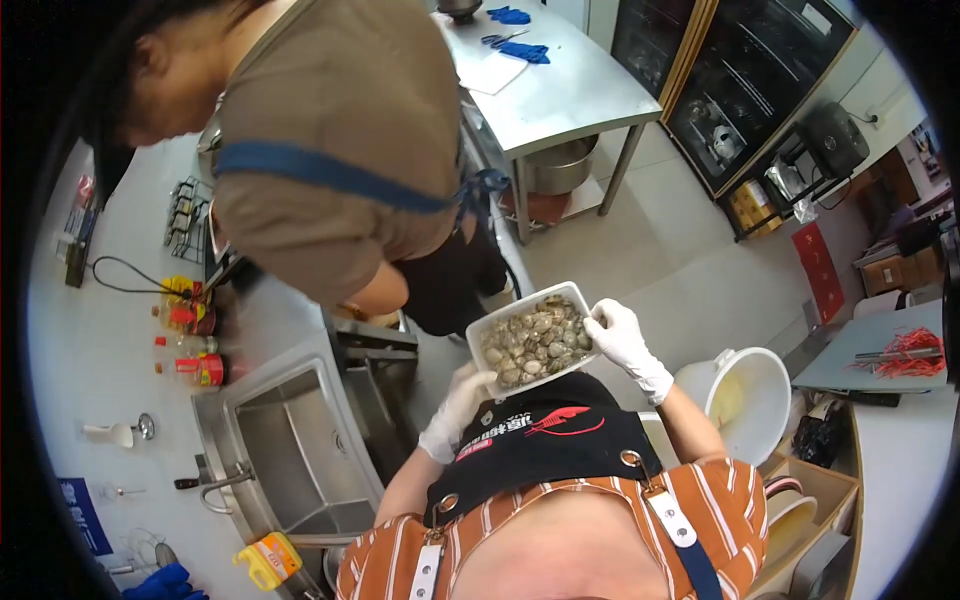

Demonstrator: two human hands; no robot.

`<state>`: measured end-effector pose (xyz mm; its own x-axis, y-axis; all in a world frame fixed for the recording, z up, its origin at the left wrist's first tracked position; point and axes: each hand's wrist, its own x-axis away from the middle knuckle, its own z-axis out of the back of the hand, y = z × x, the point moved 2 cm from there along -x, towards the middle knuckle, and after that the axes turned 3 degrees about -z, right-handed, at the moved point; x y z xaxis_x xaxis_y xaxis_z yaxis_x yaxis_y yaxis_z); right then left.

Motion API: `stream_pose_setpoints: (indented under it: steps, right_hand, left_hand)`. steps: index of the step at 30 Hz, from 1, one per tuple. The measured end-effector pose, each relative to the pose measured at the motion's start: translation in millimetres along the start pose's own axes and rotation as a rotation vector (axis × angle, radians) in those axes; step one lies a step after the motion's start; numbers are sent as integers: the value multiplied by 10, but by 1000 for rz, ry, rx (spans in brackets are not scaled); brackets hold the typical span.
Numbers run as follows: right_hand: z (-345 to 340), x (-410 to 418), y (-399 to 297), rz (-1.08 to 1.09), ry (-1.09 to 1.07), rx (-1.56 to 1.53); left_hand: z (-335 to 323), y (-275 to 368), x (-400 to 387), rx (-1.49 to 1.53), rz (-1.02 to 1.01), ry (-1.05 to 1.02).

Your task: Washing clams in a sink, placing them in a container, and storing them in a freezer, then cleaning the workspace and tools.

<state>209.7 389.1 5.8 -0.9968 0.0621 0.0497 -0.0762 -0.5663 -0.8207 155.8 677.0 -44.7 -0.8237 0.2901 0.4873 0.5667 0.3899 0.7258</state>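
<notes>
A white plastic tub [574, 295] of small clams [534, 345] is held in front of my black apron, tilted a little. Gripping its lower left corner is my left hand [463, 401], in a white glove. My right hand [621, 334], gloved too, pinches the tub's right rim between thumb and fingers. The clams fill much of the tub; whether there is water among them I cannot tell.
A co-worker [337, 135] in a brown top stands close at the upper left. A steel sink [300, 442] lies to the left, a white bucket [757, 405] to the right. A steel table [570, 90] stands further off with blue gloves [525, 51] on it.
</notes>
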Motion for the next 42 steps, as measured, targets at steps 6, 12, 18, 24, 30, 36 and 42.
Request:
stream_pose_setpoints:
  steps: [6,12,18,24,30,36,42]
  right_hand:
    - [707,-874,460,-48,189,-53]
    - [1057,-2229,808,-70,264,-71]
    - [1206,-3819,903,-16,254,-15]
    - [1262,-5276,961,83,205,77]
    - [1132,-6268,1191,31,11,43]
    - [1256,-6581,1374,-30,-307,-81]
    - [1803,-7000,1444,-150,-437,-75]
  left_hand:
    - [-837,623,-1373,-228,-58,-67]
    - [-1219,1143,-2799,-508,-176,19]
    - [-1534,1744,-4047,-753,-455,85]
    - [-1495,2049,-5152,-830,-369,359]
    - [-1491,2410,-5719,-1030,-273,466]
    - [-744,3050,-6023,-1016,-441,724]
    - [-477,3593,-6490,-1156,-253,1374]
